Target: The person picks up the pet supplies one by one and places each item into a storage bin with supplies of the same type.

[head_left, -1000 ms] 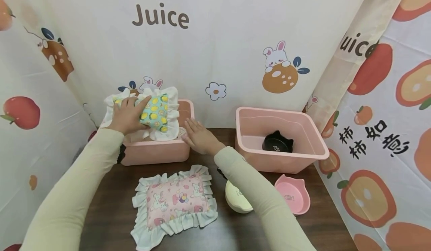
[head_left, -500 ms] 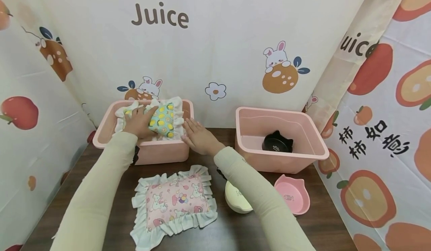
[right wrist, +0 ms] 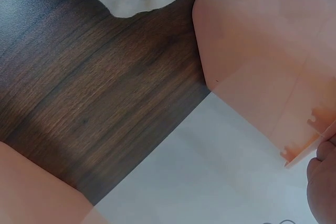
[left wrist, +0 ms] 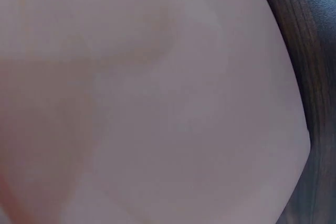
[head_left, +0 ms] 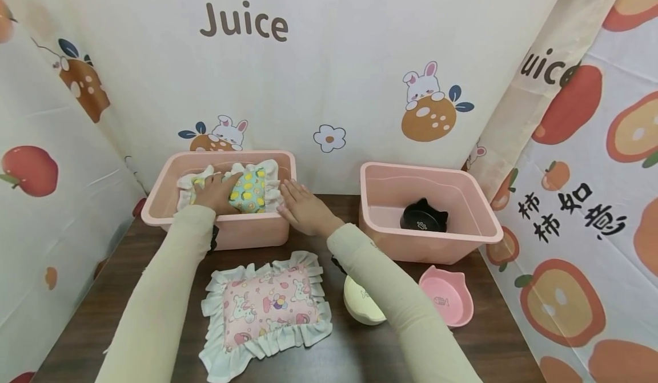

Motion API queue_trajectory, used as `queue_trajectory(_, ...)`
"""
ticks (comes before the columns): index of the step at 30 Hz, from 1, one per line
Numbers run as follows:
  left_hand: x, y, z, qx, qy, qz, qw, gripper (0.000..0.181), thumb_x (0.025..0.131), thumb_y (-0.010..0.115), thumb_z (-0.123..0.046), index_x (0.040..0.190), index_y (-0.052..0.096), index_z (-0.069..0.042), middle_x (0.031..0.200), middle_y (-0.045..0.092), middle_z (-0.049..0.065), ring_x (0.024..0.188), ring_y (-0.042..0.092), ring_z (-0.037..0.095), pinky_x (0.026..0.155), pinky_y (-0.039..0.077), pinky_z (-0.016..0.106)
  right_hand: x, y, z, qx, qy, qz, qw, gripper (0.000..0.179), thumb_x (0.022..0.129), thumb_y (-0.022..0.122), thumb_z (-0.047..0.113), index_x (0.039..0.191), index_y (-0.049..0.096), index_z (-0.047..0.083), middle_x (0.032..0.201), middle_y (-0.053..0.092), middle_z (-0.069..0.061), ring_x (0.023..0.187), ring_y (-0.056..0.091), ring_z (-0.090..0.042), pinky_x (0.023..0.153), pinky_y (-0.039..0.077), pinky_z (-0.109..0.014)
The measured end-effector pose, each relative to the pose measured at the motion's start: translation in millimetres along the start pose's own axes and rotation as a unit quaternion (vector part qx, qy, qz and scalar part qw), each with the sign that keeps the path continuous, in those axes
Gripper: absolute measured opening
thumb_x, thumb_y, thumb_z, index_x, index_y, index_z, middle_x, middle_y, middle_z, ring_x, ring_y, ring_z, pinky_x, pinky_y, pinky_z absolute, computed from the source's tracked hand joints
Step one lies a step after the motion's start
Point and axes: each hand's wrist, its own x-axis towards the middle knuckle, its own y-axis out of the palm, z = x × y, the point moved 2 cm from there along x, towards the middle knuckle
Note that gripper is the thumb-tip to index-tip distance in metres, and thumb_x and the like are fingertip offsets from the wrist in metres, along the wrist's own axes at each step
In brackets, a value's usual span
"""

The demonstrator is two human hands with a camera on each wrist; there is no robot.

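Note:
In the head view my left hand (head_left: 217,193) grips a small lemon-print pillow (head_left: 250,189) with white ruffles, thumb and fingers spread across its top. The pillow lies inside the left pink bin (head_left: 247,232), and the hand hides part of it. My right hand (head_left: 307,209) rests with straight fingers against that bin's right rim; the right wrist view shows its fingertips (right wrist: 320,182) at the rim. On the table in front lies a pink-print pillow (head_left: 269,306) with white ruffles. The left wrist view shows mostly the bin's pink wall (left wrist: 199,103), without the hand.
A second pink bin (head_left: 416,249) stands at the right with a black cat-eared bowl (head_left: 424,217) in it. Before it on the dark wooden table (head_left: 164,314) sit a pink cat-eared bowl (head_left: 446,297) and a cream bowl (head_left: 362,303), partly behind my right sleeve. Printed curtains surround the table.
My left hand has moved the lemon-print pillow right and down, from above the left bin's rim to inside it. My right hand stays at the rim.

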Motion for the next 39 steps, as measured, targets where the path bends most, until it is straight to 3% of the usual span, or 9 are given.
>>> queue_trajectory(15, 0.9, 9.7, -1.6, 0.023, 0.000, 0.081, 0.9964, 0.090, 0.082, 0.071, -0.035, 0.153, 0.021, -0.013, 0.152, 0.016, 0.031, 0.135, 0.015, 0.056, 0.101, 0.012, 0.077, 1.5, 2, -1, -0.002, 0.002, 0.001, 1.0000, 0.064, 0.104, 0.025, 0.041, 0.152, 0.016, 0.001, 0.160, 0.011, -0.014, 0.148, 0.006, -0.024, 0.120, 0.008, -0.036)
queue_trajectory(24, 5.3, 13.5, -4.8, 0.053, 0.042, 0.108, 0.9918, 0.070, 0.088, 0.066, -0.020, 0.149, 0.033, -0.011, 0.145, 0.037, 0.029, 0.131, 0.036, 0.049, 0.095, 0.034, 0.071, 2.9, 5, -3, -0.018, -0.003, -0.014, 0.9997, 0.065, 0.104, 0.025, 0.042, 0.152, 0.016, 0.000, 0.161, 0.008, -0.013, 0.148, 0.009, -0.027, 0.119, 0.011, -0.037)
queue_trajectory(32, 3.9, 14.3, -5.6, 0.044, 0.051, 0.113, 0.9913, 0.074, 0.091, 0.061, -0.041, 0.150, 0.030, -0.009, 0.149, 0.030, 0.030, 0.135, 0.027, 0.050, 0.098, 0.029, 0.074, 1.5, 3, -1, -0.023, -0.006, -0.015, 0.9996, 0.064, 0.104, 0.026, 0.041, 0.151, 0.019, -0.002, 0.159, 0.013, -0.016, 0.147, 0.013, -0.029, 0.119, 0.014, -0.038)
queue_trajectory(39, -0.2, 10.4, -8.2, 0.021, 0.042, 0.135, 0.9897, 0.071, 0.096, 0.049, -0.046, 0.151, 0.026, -0.009, 0.152, 0.017, 0.033, 0.140, 0.014, 0.051, 0.103, 0.021, 0.073, 1.1, 1, -1, -0.022, -0.001, -0.010, 0.9997, 0.065, 0.104, 0.022, 0.043, 0.152, 0.018, -0.001, 0.159, 0.014, -0.016, 0.147, 0.012, -0.028, 0.119, 0.014, -0.038)
